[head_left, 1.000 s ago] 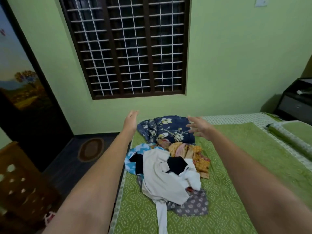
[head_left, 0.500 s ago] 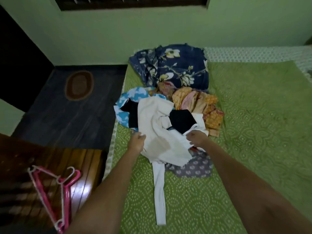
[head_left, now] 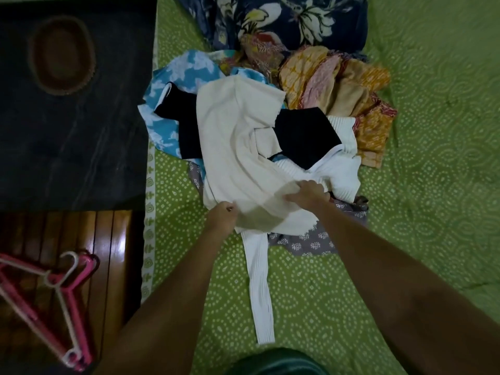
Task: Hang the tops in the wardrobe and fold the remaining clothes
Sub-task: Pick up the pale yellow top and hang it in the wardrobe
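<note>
**Both hands on the cream top, ready to lift it off the pile**

Our left hand [head_left: 221, 216] pinches the near left edge of the cream top [head_left: 238, 147], fingers curled into the cloth. Our right hand [head_left: 307, 192] grips a bunched fold of the same top at its near right side. We judge this two-point hold is meant to pull it free of the clothes pile and spread it for hanging. Both arms reach forward and down, slightly converging.

The top lies uppermost on the pile, over a black garment [head_left: 305, 136], a white ribbed top [head_left: 342, 174] whose sleeve trails toward us, and a blue-and-white patterned piece [head_left: 186, 71]. All rest on the green bedspread [head_left: 405, 185]. Pink and white hangers [head_left: 58, 293] wait on the wooden surface [head_left: 108, 253] to our left, well apart from the pile.
</note>
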### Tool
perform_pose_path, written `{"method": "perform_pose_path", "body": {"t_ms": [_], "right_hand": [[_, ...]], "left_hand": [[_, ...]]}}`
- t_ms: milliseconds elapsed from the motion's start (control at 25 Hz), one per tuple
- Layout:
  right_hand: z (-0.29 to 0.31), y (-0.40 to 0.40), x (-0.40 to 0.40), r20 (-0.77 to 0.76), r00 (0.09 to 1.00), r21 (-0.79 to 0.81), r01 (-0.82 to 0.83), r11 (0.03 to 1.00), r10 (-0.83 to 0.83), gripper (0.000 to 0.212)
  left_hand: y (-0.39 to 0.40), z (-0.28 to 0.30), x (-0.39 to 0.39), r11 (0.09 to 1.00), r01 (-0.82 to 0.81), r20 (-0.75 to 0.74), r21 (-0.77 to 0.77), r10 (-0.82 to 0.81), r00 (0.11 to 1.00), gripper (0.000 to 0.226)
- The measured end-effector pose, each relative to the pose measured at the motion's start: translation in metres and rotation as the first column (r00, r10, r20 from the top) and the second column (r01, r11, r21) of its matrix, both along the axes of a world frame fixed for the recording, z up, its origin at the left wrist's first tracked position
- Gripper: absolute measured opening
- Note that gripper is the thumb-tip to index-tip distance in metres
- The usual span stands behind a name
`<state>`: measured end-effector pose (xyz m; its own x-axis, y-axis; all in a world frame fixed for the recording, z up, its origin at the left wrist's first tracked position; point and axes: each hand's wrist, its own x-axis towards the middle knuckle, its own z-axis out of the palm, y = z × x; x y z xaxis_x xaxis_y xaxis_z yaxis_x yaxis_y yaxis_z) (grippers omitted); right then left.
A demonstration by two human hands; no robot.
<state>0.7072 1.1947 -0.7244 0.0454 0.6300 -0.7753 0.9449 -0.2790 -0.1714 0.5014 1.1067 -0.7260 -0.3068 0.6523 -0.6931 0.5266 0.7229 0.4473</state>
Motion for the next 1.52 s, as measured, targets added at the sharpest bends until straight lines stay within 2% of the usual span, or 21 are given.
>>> {"method": "perform_pose_path", "body": {"t_ms": [80, 160, 240, 280, 360, 480, 600, 680, 760, 840, 880, 920, 960, 1000, 1080, 1160, 1240, 1280, 1360, 1440, 1520], "right_hand": [[0.013, -0.006, -0.012, -0.126, 0.992, 0.072, 0.020, 0.997, -0.011, 0.044], [0.040, -0.018, -0.030, -0.429, 0.902, 0.100, 0.105, 0.989, -0.052, 0.029], [0.069, -0.030, -0.049, -0.626, 0.778, -0.043, 0.019, 0.999, -0.042, 0.052], [0.081, -0.035, -0.056, -0.679, 0.730, -0.150, -0.043, 0.988, -0.072, 0.059], [0.104, -0.039, -0.057, -0.734, 0.664, -0.316, -0.152, 0.937, -0.140, 0.046], [0.144, -0.037, -0.034, -0.747, 0.549, -0.510, -0.109, 0.853, -0.376, 0.017], [0.167, -0.034, -0.012, -0.641, 0.482, -0.500, 0.328, 0.802, -0.597, 0.022], [0.173, -0.037, -0.002, -0.508, 0.586, -0.335, 0.541, 0.772, -0.631, 0.020], [0.190, -0.054, 0.001, -0.386, 0.656, -0.334, 0.556, 0.761, -0.649, 0.021], [0.215, -0.082, -0.001, -0.353, 0.710, -0.316, 0.523, 0.792, -0.610, 0.059], [0.218, -0.095, 0.004, -0.430, 0.652, -0.300, 0.549, 0.780, -0.625, 0.086], [0.222, -0.104, 0.009, -0.525, 0.492, -0.349, 0.619, 0.703, -0.694, 0.105], [0.211, -0.102, 0.011, -0.590, 0.254, -0.450, 0.685, 0.573, -0.766, 0.116], [0.198, -0.100, 0.014, -0.653, 0.066, -0.537, 0.662, 0.523, -0.754, 0.122], [0.242, -0.112, 0.009, -0.689, -0.121, -0.640, 0.563, 0.523, -0.714, 0.101], [0.308, -0.131, 0.004, -0.740, -0.170, -0.617, 0.556, 0.557, -0.651, 0.050], [0.347, -0.145, -0.003, -0.817, -0.147, -0.552, 0.475, 0.685, -0.557, 0.017], [0.360, -0.154, -0.008, -0.836, -0.141, -0.529, 0.463, 0.711, -0.530, 0.010], [0.381, -0.180, -0.021, -0.870, -0.099, -0.477, 0.418, 0.773, -0.483, 0.013], [0.398, -0.210, -0.032, -0.892, -0.051, -0.437, 0.352, 0.828, -0.449, 0.026], [0.413, -0.236, -0.033, -0.912, 0.000, -0.391, 0.308, 0.867, -0.411, 0.014]], "left_hand": [[0.011, 0.015, 0.005, 0.996, 0.010, -0.105, 0.089, 0.000, 0.994, 0.031], [0.028, 0.035, 0.016, 0.983, -0.079, 0.006, 0.163, 0.079, 0.997, 0.036], [0.047, 0.054, 0.028, 0.972, -0.167, 0.155, 0.167, 0.141, 0.978, 0.056], [0.055, 0.065, 0.031, 0.976, -0.166, 0.151, 0.140, 0.145, 0.978, 0.066], [0.063, 0.091, 0.027, 0.991, -0.100, -0.001, 0.085, 0.101, 0.995, 0.064], [0.064, 0.133, 0.014, 0.998, -0.021, -0.130, 0.064, 0.029, 0.991, 0.044], [0.056, 0.189, 0.010, 0.987, -0.152, 0.047, 0.054, 0.149, 0.988, 0.034], [0.041, 0.245, 0.021, 0.967, -0.244, 0.220, 0.065, 0.225, 0.949, 0.024], [0.020, 0.309, 0.034, 0.937, -0.322, 0.367, 0.133, 0.255, 0.894, 0.030], [-0.003, 0.361, 0.034, 0.879, -0.433, 0.528, 0.202, 0.275, 0.804, 0.022], [-0.013, 0.378, 0.026, 0.852, -0.480, 0.599, 0.208, 0.276, 0.752, 0.018], [-0.029, 0.394, 0.016, 0.830, -0.517, 0.664, 0.210, 0.267, 0.699, 0.012], [-0.044, 0.402, 0.004, 0.824, -0.528, 0.691, 0.207, 0.259, 0.675, 0.007], [-0.058, 0.405, -0.010, 0.839, -0.505, 0.693, 0.201, 0.243, 0.679, 0.024], [-0.090, 0.395, -0.043, 0.899, -0.400, 0.589, 0.180, 0.228, 0.775, 0.051], [-0.126, 0.386, -0.070, 0.961, -0.242, 0.409, 0.136, 0.168, 0.897, 0.048], [-0.158, 0.383, -0.080, 0.984, -0.171, 0.320, 0.058, 0.144, 0.936, 0.049], [-0.169, 0.382, -0.080, 0.982, -0.172, 0.304, 0.075, 0.142, 0.942, 0.057], [-0.185, 0.389, -0.067, 0.956, -0.137, 0.297, 0.261, 0.056, 0.953, 0.082], [-0.198, 0.398, -0.045, 0.885, 0.019, 0.247, 0.466, -0.150, 0.957, 0.101], [-0.217, 0.409, -0.020, 0.796, 0.130, 0.203, 0.591, -0.303, 0.931, 0.109]]}}
